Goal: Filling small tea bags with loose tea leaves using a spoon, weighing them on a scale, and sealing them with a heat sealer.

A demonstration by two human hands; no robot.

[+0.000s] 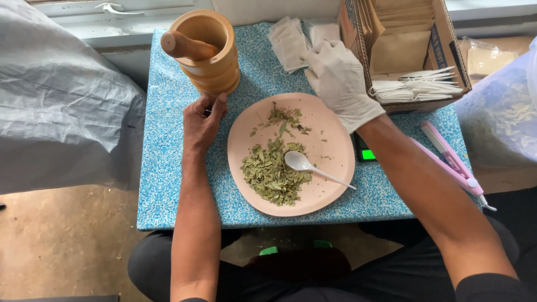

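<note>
Sitting at a small table point(168, 168) covered in a blue speckled cloth, a person works over a pink plate point(330, 145) of dried green leaves point(271, 173), seen from a head-worn camera looking down. The bare left hand point(202, 120) rests on the cloth just below a wooden mortar point(212, 56), fingers loosely curled and gripping nothing, its fingertips close to the mortar's base; whether they touch it cannot be told. A wooden pestle point(184, 46) leans inside the mortar, its handle pointing out to the left. The right hand point(338, 81) (the only one in a white glove) reaches past the plate's far rim toward a heap of small white paper sachets point(291, 42) lying at the back of the table, fingers spread and lying on or just over the sachets; whether it pinches one cannot be told. The leaves sit mostly on the near left part of the plate, with a thinner scatter toward its far side, and a white plastic spoon point(305, 165) lies among them, handle pointing right. Beside the gloved hand stands an open cardboard box point(447, 39) holding brown envelopes and more white sachets. A pink hair-straightener-like tool point(453, 162) lies at the table's right edge, and a dark device with a green light point(364, 152) peeks from under the right forearm.
</note>
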